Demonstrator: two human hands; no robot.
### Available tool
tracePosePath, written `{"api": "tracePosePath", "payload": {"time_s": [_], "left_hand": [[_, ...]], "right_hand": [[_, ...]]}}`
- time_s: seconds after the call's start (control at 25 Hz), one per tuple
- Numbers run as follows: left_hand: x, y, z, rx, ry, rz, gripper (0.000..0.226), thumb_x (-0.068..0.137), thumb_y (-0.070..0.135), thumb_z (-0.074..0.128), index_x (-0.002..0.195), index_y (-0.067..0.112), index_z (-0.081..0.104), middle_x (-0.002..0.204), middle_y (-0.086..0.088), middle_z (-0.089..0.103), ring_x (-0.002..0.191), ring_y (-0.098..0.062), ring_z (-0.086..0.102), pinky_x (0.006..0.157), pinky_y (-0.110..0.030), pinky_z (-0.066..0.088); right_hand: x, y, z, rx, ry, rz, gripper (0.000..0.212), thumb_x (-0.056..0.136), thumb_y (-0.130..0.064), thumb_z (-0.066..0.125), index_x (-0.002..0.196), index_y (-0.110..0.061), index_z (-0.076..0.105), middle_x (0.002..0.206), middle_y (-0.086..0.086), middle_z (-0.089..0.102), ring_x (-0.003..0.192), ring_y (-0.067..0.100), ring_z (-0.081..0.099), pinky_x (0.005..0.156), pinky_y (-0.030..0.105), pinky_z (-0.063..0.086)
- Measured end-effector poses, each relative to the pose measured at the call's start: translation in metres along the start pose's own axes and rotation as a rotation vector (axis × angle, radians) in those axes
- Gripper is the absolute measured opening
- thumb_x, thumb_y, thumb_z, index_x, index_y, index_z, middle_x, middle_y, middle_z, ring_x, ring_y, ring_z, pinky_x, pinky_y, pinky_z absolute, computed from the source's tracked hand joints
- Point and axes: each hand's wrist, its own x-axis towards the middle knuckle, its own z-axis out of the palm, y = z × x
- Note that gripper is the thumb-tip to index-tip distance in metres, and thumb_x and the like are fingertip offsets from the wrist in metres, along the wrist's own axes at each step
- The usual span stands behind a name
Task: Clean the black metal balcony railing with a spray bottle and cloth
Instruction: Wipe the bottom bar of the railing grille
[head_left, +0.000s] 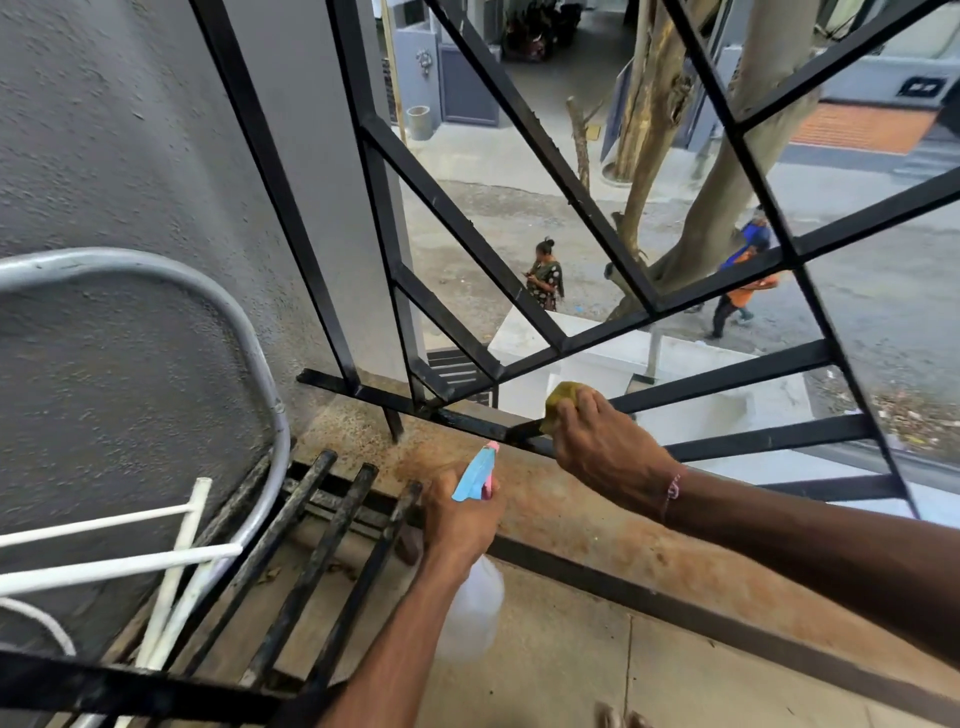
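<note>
The black metal railing (524, 291) fills the middle of the view with crossing diagonal bars above a bottom rail. My right hand (602, 447) grips a yellow-green cloth (560, 400) and presses it on the bottom rail where the bars meet. My left hand (460, 519) holds a clear spray bottle (474, 613) by its neck. The bottle's blue and pink nozzle (475, 475) points toward the rail, just left of the cloth. The bottle body hangs below my wrist.
A stained stone ledge (571, 514) runs under the railing. A loose black metal grille (311, 545) leans at the lower left beside white pipes (119, 566) and a curved grey tube (249, 332). The grey wall (130, 156) is at the left. People walk on the street below.
</note>
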Motion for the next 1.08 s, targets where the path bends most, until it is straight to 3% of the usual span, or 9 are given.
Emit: {"api": "tracePosePath", "payload": {"time_s": [0.08,0.16,0.32,0.48,0.64,0.76,0.88,1.08], "left_hand": [[-0.004,0.006,0.012,0.026,-0.061,0.010,0.030,0.091,0.022,0.076,0.116,0.022,0.060,0.105,-0.008,0.064,0.086,-0.018,0.063,0.049,-0.016,0.044],[-0.014,0.017,0.020,0.043,-0.110,0.021,0.035,0.091,0.024,0.076,0.119,0.018,0.055,0.106,-0.008,0.060,0.082,-0.015,0.057,0.050,-0.015,0.040],[-0.033,0.037,0.038,0.013,-0.215,0.094,0.037,0.093,0.023,0.074,0.109,0.024,0.042,0.089,0.003,0.048,0.085,-0.016,0.054,0.066,-0.021,0.049],[-0.047,0.059,0.061,0.000,-0.264,0.223,0.026,0.091,0.025,0.077,0.107,0.026,0.056,0.096,-0.002,0.059,0.087,-0.018,0.061,0.074,-0.024,0.055],[-0.055,0.073,0.075,-0.042,-0.273,0.309,0.022,0.089,0.028,0.079,0.105,0.018,0.068,0.091,-0.005,0.064,0.083,-0.020,0.064,0.068,-0.023,0.055],[-0.058,0.075,0.084,-0.050,-0.291,0.335,0.029,0.087,0.033,0.080,0.109,0.018,0.068,0.096,-0.005,0.065,0.088,-0.024,0.067,0.072,-0.025,0.060],[-0.054,0.074,0.081,-0.081,-0.286,0.299,0.023,0.087,0.028,0.081,0.103,0.016,0.069,0.089,-0.003,0.065,0.082,-0.021,0.065,0.066,-0.022,0.056],[-0.039,0.067,0.050,-0.102,-0.202,0.232,0.028,0.082,0.016,0.084,0.101,0.022,0.064,0.084,0.004,0.059,0.078,-0.015,0.061,0.062,-0.017,0.049]], "right_hand": [[-0.022,0.016,-0.008,-0.057,0.003,0.067,0.049,0.097,-0.007,0.013,0.120,0.009,0.053,0.110,0.022,0.050,0.096,0.036,0.047,0.087,0.051,0.048],[-0.044,0.032,-0.020,-0.081,0.003,0.158,0.043,0.099,-0.010,0.021,0.118,0.008,0.055,0.108,0.022,0.050,0.095,0.034,0.047,0.084,0.049,0.049],[-0.078,0.056,-0.040,-0.120,0.017,0.240,0.035,0.097,-0.005,0.030,0.116,0.010,0.056,0.112,0.027,0.051,0.100,0.040,0.048,0.087,0.054,0.050],[-0.099,0.070,-0.056,-0.199,0.030,0.299,0.027,0.094,0.000,0.038,0.106,0.011,0.060,0.108,0.029,0.053,0.098,0.045,0.051,0.084,0.056,0.051],[-0.117,0.080,-0.070,-0.208,0.012,0.345,0.038,0.098,-0.006,0.028,0.111,0.012,0.059,0.111,0.031,0.054,0.107,0.048,0.050,0.089,0.056,0.050],[-0.117,0.071,-0.070,-0.269,-0.027,0.375,0.035,0.098,0.003,0.026,0.109,0.016,0.057,0.103,0.032,0.054,0.106,0.050,0.051,0.084,0.057,0.051],[-0.109,0.063,-0.058,-0.308,0.001,0.452,0.031,0.098,0.008,0.030,0.112,0.017,0.056,0.104,0.034,0.054,0.103,0.052,0.051,0.089,0.061,0.047],[-0.060,0.033,-0.008,-0.195,0.043,0.297,0.045,0.102,-0.006,0.016,0.126,0.010,0.050,0.118,0.027,0.051,0.111,0.047,0.047,0.102,0.059,0.036]]}}
